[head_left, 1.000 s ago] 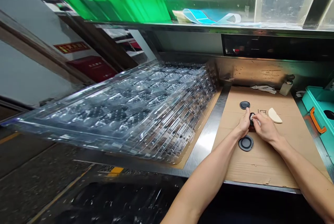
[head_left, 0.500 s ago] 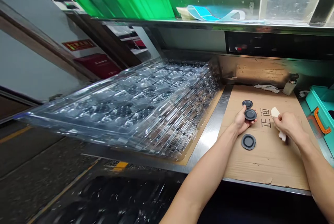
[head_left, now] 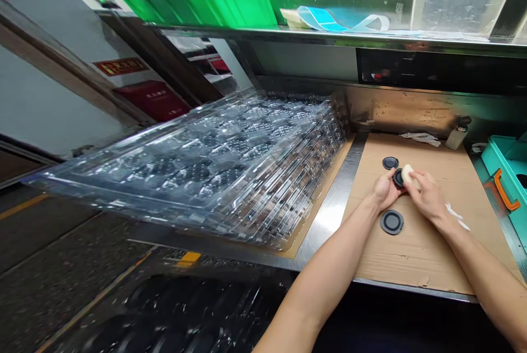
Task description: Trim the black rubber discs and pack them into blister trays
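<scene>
My left hand (head_left: 386, 190) holds a small dark round disc (head_left: 398, 178) with a raised rim, fingers wrapped round its edge. My right hand (head_left: 426, 194) pinches a cream-coloured sponge pad (head_left: 407, 173) and presses it against or just over the disc's face; the contact is partly hidden. Just beyond the left fingers lies a second dark disc (head_left: 390, 163) on the cardboard sheet (head_left: 420, 259). A third, ringed grey disc (head_left: 392, 222) with a small tab lies nearer me. Beside my right wrist is a crumpled white cloth or glove (head_left: 457, 216).
A tall stack of clear plastic trays (head_left: 230, 161) fills the left side of the bench. At the right stands a teal bin (head_left: 492, 158) with an orange handle. A small bottle (head_left: 457, 134) and white gloves (head_left: 422, 138) lie behind. A green crate (head_left: 197, 1) sits on the shelf above.
My right hand has moved left, bringing the sponge pad to the disc. My left hand has shifted slightly right and tilted the disc. The white cloth beside my right wrist now shows more.
</scene>
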